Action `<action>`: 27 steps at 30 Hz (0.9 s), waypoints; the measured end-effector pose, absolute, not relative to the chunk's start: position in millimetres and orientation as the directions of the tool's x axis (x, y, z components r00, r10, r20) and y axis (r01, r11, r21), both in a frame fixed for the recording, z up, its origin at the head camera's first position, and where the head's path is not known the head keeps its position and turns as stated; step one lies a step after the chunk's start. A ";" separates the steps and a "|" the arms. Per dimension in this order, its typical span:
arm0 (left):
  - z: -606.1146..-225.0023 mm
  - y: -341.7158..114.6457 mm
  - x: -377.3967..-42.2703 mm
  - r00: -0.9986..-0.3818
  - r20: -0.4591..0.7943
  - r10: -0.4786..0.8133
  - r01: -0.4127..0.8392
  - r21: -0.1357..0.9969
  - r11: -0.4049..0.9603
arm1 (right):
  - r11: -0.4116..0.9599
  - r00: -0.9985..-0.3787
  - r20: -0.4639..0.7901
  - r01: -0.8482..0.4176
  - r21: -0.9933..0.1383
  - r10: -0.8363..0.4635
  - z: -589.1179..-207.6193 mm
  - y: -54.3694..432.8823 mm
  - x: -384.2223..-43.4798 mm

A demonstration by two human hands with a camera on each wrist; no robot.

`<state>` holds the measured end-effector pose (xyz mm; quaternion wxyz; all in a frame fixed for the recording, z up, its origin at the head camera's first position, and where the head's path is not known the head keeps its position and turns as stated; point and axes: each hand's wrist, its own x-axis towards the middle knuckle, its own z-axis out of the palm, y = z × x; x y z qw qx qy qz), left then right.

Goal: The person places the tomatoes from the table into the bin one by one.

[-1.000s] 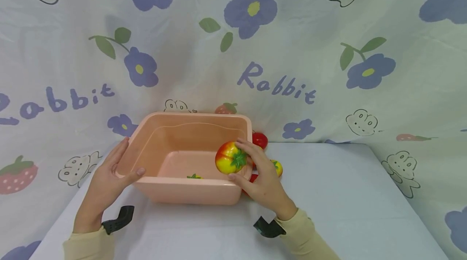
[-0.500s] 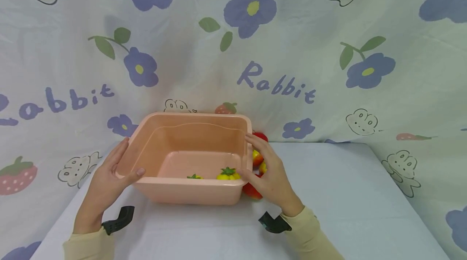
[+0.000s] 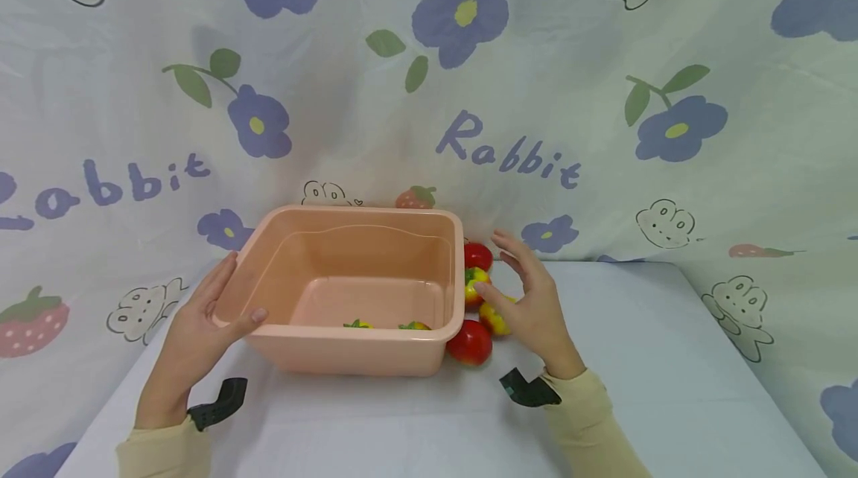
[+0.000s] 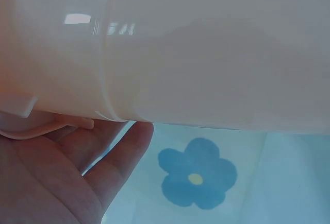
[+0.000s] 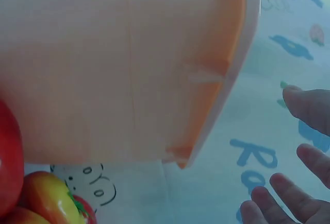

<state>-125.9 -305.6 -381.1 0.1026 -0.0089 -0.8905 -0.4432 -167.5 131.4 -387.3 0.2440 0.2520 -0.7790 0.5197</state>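
A pink plastic bin (image 3: 345,351) stands on the table; my left hand (image 3: 197,322) grips its left rim, thumb over the front corner and fingers outside. To the right of the bin, my right hand (image 3: 532,303) hovers with fingers spread and holds nothing. Below and beside it lie a red-and-yellow fruit with a green leafy top (image 3: 474,286), a yellow lobed fruit (image 3: 494,320), a round red fruit (image 3: 471,344) and another red fruit (image 3: 478,256) behind. Inside the bin two green leafy tops show, one on a fruit (image 3: 415,326) at the right; the front wall hides the rest.
A white cloth (image 3: 670,359) covers the table. A hanging sheet (image 3: 375,143) printed with flowers and rabbits rises right behind the bin. Black wrist straps (image 3: 529,389) sit on both wrists.
My right hand has let go of a red-and-yellow fruit inside the bin, then moved out rightward above the fruits beside it. The left hand and bin have stayed in place.
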 end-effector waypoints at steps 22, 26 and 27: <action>-377.6 -302.8 -124.6 -0.982 0.173 -0.081 0.087 0.783 0.616 | 0.375 -0.859 0.506 -0.497 -0.782 -0.080 -407.7 171.7 -186.8; -378.1 -303.4 -125.4 -0.981 0.179 -0.077 0.095 0.783 0.614 | 0.371 -0.882 0.462 -0.463 -0.805 -0.097 -415.3 178.2 -192.8; -378.5 -303.9 -125.7 -0.980 0.184 -0.075 0.101 0.785 0.611 | 0.372 -0.887 0.450 -0.453 -0.810 -0.098 -417.1 180.0 -194.1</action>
